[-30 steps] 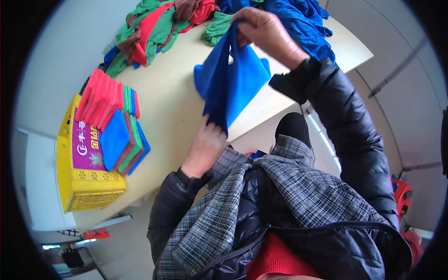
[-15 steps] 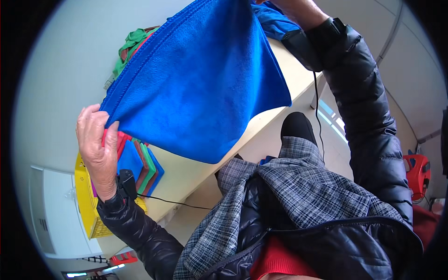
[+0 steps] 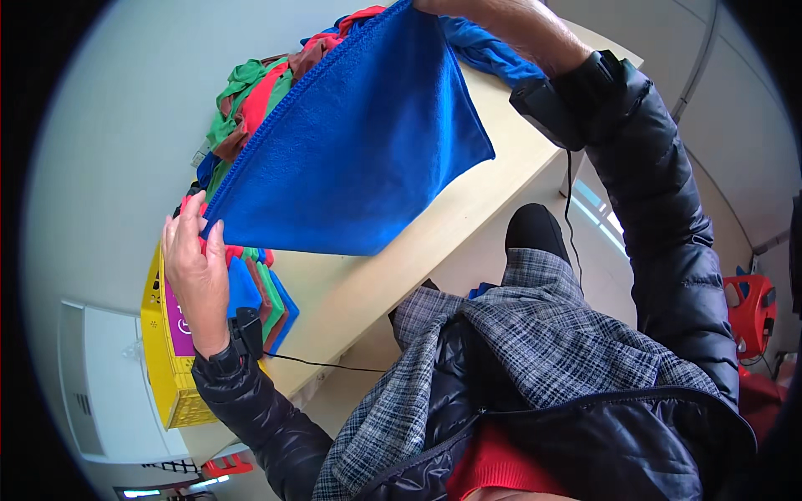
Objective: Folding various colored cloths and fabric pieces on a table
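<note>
Tabletop (image 3: 393,275) – light wood, runs diagonally through the head view; its near long edge faces the person, and the far end is covered by cloth and cut off at the upper frame.

Blue cloth (image 3: 368,142) – the biggest thing over the tabletop, held stretched in the air between both hands, hanging as a broad triangle with its lower edge just above the wood. It hides much of the tabletop's middle and part of what lies behind it.

Pile of loose cloths (image 3: 251,92) – green, red and brown, toward the far left edge of the tabletop, partly behind the blue cloth; count not readable. More blue fabric (image 3: 489,52) sits toward the far right edge, mostly hidden by the right arm.

Yellow crate (image 3: 171,367) – at the left end of the tabletop, partly covered by the left hand and wrist.

Folded stack (image 3: 263,292) – blue, green and red cloths by the crate, only edges showing.

Left hand (image 3: 196,271) – fingers pinch the cloth's lower left corner, thumb side hard to make out.

Right hand (image 3: 501,21) – grips the cloth's upper corner; the fingertips are cut off by the top edge.
</note>
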The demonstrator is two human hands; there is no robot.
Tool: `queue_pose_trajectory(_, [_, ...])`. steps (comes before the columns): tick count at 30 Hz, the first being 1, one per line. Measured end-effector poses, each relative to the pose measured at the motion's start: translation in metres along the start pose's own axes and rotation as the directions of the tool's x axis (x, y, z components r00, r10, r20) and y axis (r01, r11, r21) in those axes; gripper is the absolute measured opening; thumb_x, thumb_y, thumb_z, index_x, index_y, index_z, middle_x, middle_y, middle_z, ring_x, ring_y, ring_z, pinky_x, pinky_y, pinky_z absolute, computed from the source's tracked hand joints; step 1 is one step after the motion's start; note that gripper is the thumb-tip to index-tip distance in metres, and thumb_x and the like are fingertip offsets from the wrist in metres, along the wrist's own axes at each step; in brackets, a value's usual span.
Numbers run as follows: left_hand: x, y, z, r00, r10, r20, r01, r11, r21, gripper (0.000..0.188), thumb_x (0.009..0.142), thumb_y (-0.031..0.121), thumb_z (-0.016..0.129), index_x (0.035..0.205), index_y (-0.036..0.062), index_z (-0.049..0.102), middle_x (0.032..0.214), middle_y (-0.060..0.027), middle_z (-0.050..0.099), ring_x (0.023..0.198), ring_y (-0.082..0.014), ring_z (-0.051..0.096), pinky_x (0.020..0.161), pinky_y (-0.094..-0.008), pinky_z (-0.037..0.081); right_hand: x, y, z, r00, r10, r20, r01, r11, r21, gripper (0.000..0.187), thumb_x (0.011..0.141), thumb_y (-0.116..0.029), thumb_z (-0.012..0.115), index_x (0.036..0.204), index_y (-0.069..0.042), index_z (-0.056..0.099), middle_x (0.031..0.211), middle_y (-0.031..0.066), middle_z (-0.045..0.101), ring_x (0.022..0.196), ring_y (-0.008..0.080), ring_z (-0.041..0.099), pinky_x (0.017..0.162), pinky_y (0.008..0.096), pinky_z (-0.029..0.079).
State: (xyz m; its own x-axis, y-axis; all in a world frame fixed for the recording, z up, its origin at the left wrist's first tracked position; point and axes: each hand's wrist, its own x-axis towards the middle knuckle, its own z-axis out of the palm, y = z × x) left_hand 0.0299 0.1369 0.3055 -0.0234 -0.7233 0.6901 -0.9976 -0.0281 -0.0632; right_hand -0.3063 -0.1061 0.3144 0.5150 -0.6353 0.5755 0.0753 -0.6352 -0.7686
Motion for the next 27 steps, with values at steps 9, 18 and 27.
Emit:
queue_pose_trajectory(9, [0.023, -0.012, -0.012, 0.992, 0.123, -0.004, -0.12, 0.981, 0.152, 0.013, 0.093, 0.006, 0.066, 0.1, 0.0007, 0.056, 0.087, -0.0127, 0.054, 0.09, -0.0265, 0.057, 0.091, -0.0358, 0.046, 0.01, -0.01, 0.003, 0.999, 0.026, -0.023, -0.023, 0.995, 0.092, 0.018, 0.097, -0.009, 0.06, 0.107, 0.002, 0.07, 0.093, 0.0058, 0.068, 0.087, 0.0149, 0.061, 0.086, 0.0272, 0.05])
queue_pose_trajectory(18, [0.086, -0.079, 0.09, 0.956, -0.049, 0.291, 0.164, 0.907, -0.387, 0.019, 0.094, 0.007, 0.065, 0.087, 0.0033, 0.048, 0.075, -0.0007, 0.043, 0.067, -0.0093, 0.043, 0.06, -0.0282, 0.039, 0.032, 0.094, 0.0, 0.996, 0.058, -0.061, -0.061, 0.997, -0.052, 0.015, 0.095, -0.008, 0.061, 0.103, 0.002, 0.069, 0.088, 0.0027, 0.066, 0.083, 0.0111, 0.059, 0.079, 0.028, 0.05])
queue_pose_trajectory(27, [0.1, -0.108, 0.145, 0.99, -0.016, -0.141, -0.037, 0.931, -0.362, 0.011, 0.091, 0.005, 0.063, 0.091, 0.0034, 0.052, 0.076, -0.0085, 0.052, 0.067, -0.0198, 0.049, 0.064, -0.034, 0.045, -0.024, 0.033, 0.012, 0.883, -0.47, 0.004, 0.408, 0.762, -0.502, 0.014, 0.095, -0.007, 0.066, 0.11, -0.006, 0.068, 0.093, 0.0023, 0.066, 0.081, 0.012, 0.065, 0.073, 0.0266, 0.056])
